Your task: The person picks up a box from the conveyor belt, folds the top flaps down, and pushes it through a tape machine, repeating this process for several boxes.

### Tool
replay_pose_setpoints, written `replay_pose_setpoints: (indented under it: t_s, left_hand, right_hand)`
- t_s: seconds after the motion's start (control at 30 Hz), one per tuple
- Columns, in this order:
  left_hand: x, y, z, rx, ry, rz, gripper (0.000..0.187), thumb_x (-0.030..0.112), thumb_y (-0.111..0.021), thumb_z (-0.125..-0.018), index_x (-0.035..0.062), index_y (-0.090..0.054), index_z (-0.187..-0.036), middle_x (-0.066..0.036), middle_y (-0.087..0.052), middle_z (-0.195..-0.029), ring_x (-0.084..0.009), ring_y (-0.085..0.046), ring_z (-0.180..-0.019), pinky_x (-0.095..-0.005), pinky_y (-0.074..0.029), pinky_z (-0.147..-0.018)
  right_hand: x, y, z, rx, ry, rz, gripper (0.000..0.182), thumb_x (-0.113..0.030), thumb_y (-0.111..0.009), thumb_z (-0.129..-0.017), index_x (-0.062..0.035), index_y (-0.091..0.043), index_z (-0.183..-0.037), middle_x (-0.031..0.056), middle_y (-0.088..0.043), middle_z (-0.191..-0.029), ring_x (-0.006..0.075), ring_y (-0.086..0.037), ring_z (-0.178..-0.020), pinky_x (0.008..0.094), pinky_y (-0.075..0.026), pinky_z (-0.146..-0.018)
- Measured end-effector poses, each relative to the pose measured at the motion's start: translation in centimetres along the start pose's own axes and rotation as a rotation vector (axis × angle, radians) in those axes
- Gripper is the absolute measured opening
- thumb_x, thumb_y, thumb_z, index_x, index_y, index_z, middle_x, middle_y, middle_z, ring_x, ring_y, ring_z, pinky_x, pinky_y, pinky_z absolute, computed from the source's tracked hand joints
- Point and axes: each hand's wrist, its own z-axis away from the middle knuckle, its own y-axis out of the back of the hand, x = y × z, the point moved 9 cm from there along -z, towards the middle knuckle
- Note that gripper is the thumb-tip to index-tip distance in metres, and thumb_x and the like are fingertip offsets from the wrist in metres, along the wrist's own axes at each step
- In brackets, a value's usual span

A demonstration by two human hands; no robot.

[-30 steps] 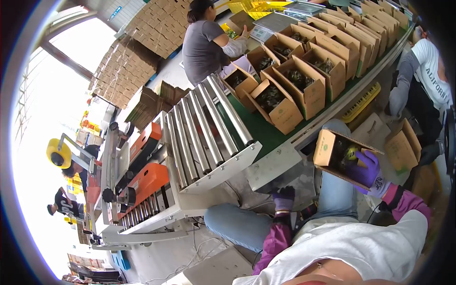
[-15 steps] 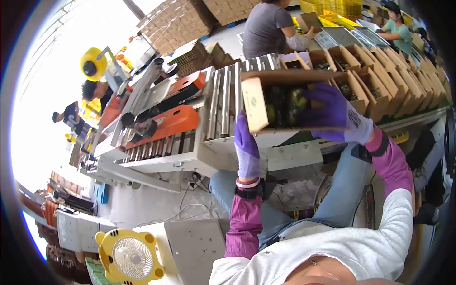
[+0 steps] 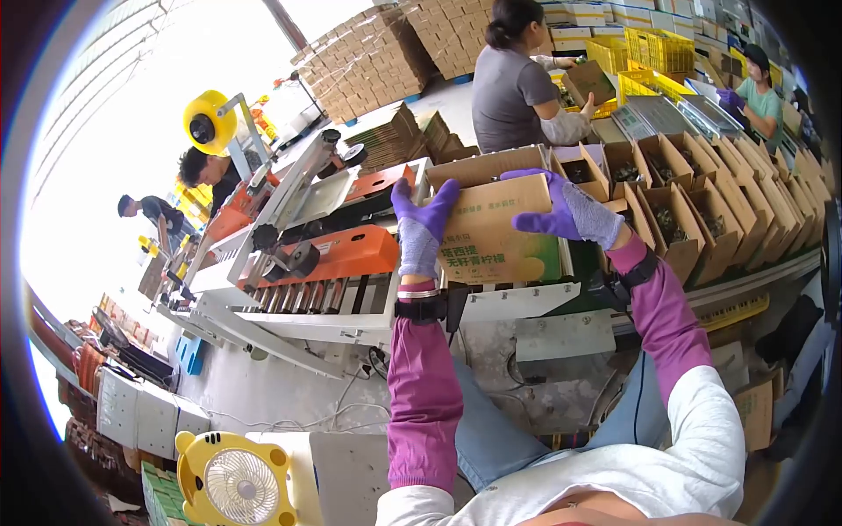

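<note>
A cardboard box (image 3: 495,241) with green Chinese print sits on the roller conveyor in front of me. Its near printed flap lies over the top, while a plain flap stands up behind; the contents are hidden. At the box's left edge is my left hand (image 3: 423,223), in a purple and grey glove, thumb and fingers apart. My right hand (image 3: 561,209), gloved alike, lies over the right part of the flap with its fingers spread. Neither hand is closed round anything.
Open boxes (image 3: 671,219) with dark green contents stand in rows to the right. A taping machine (image 3: 324,254) with orange plates is on the left. A yellow fan (image 3: 237,482) sits at lower left. Across the line, a co-worker (image 3: 517,88) handles a box.
The box came down onto the rollers and its printed flap now covers the contents. My right hand left the inside of the box; my left hand moved up along its left side.
</note>
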Motion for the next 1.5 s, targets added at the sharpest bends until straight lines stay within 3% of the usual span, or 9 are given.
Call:
replay_pose_setpoints:
  t_s: [0.2,0.4,0.83,0.9,1.07,1.13,1.23,1.43,1.5]
  left_hand:
    - [-1.8,-0.4,2.4,-0.314,0.148,0.355,0.100,0.019,-0.070,-0.080,0.0020,0.003,-0.146,-0.024,-0.035,-0.140,-0.0250,-0.052,-0.114,-0.0299,-0.053,-0.082]
    - [-0.2,-0.6,4.1,-0.319,-0.024,0.362,0.040,0.015,-0.064,-0.086,0.0022,-0.051,-0.121,-0.011,-0.056,-0.121,-0.0150,-0.054,-0.105,-0.0289,-0.042,-0.091]
    - [1.1,-1.5,5.8,-0.131,-0.171,0.207,0.019,0.014,-0.059,-0.089,0.0000,-0.063,-0.102,-0.012,-0.064,-0.109,-0.0205,-0.059,-0.100,-0.0311,-0.042,-0.093]
    - [9.2,-2.6,9.9,0.136,-0.742,-0.780,0.034,0.021,-0.070,-0.077,0.0019,-0.064,-0.104,-0.021,-0.058,-0.118,-0.0361,-0.051,-0.115,-0.0461,-0.038,-0.098]
    - [9.2,-13.1,12.3,-0.404,-0.858,-0.695,0.087,0.037,-0.081,-0.055,0.0037,-0.046,-0.127,-0.019,-0.055,-0.121,-0.0352,-0.047,-0.119,-0.0452,-0.035,-0.101]
    - [8.5,-12.0,8.3,-0.483,-0.859,-0.632,0.086,0.036,-0.081,-0.053,0.0039,-0.048,-0.125,-0.017,-0.056,-0.119,-0.0336,-0.050,-0.115,-0.0420,-0.036,-0.101]
    - [3.6,-8.5,1.7,-0.460,-0.846,-0.730,0.084,0.034,-0.084,-0.049,0.0063,-0.053,-0.122,-0.015,-0.056,-0.123,-0.0307,-0.051,-0.117,-0.0411,-0.038,-0.101]
    - [-2.4,-2.3,-7.4,-0.349,-0.713,-0.865,0.073,0.026,-0.083,-0.054,0.0116,-0.057,-0.120,-0.012,-0.057,-0.121,-0.0312,-0.051,-0.116,-0.0391,-0.040,-0.099]
    - [-2.2,-1.3,-8.5,-0.356,-0.514,-1.032,0.056,0.021,-0.079,-0.057,0.0113,-0.061,-0.110,-0.012,-0.061,-0.106,-0.0323,-0.057,-0.103,-0.0406,-0.044,-0.092]
  right_hand:
    - [3.0,2.1,5.0,0.645,0.064,-0.150,0.064,-0.031,-0.072,-0.079,-0.0026,-0.043,-0.128,0.0120,-0.050,-0.126,0.0224,-0.045,-0.121,0.0356,-0.035,-0.103]
    - [-1.8,2.0,2.3,0.320,0.100,-0.280,0.063,-0.017,-0.068,-0.082,-0.0025,-0.040,-0.136,0.0141,-0.048,-0.132,0.0218,-0.042,-0.125,0.0337,-0.030,-0.107]
    - [3.5,3.6,4.3,0.363,0.001,-0.350,0.017,-0.015,-0.063,-0.087,-0.0032,-0.069,-0.098,0.0060,-0.064,-0.105,0.0152,-0.057,-0.104,0.0293,-0.043,-0.092]
    - [4.0,3.3,4.6,0.388,0.007,-0.323,0.016,-0.013,-0.062,-0.088,-0.0029,-0.069,-0.097,0.0066,-0.064,-0.105,0.0151,-0.057,-0.104,0.0289,-0.043,-0.092]
    - [11.0,3.2,3.3,0.429,0.054,-0.778,0.031,-0.009,-0.054,-0.092,-0.0009,-0.056,-0.121,0.0112,-0.060,-0.117,0.0167,-0.054,-0.111,0.0266,-0.041,-0.095]
    - [5.8,6.5,6.2,0.654,0.042,0.082,0.037,-0.018,-0.044,-0.098,0.0006,-0.044,-0.131,0.0107,-0.054,-0.127,0.0170,-0.053,-0.112,0.0280,-0.040,-0.097]
    - [5.2,8.2,12.7,0.755,0.052,-0.173,0.036,-0.011,-0.046,-0.097,0.0012,-0.046,-0.130,0.0112,-0.053,-0.126,0.0185,-0.054,-0.112,0.0297,-0.042,-0.097]
    - [12.8,2.7,19.6,0.260,-0.139,0.926,0.080,-0.049,-0.068,-0.073,-0.0013,-0.041,-0.132,0.0204,-0.047,-0.130,0.0363,-0.040,-0.125,0.0440,-0.030,-0.106]
    - [15.3,2.5,17.8,0.015,-0.609,0.892,0.070,-0.049,-0.070,-0.067,-0.0019,-0.053,-0.115,0.0192,-0.056,-0.112,0.0346,-0.052,-0.107,0.0441,-0.036,-0.095]
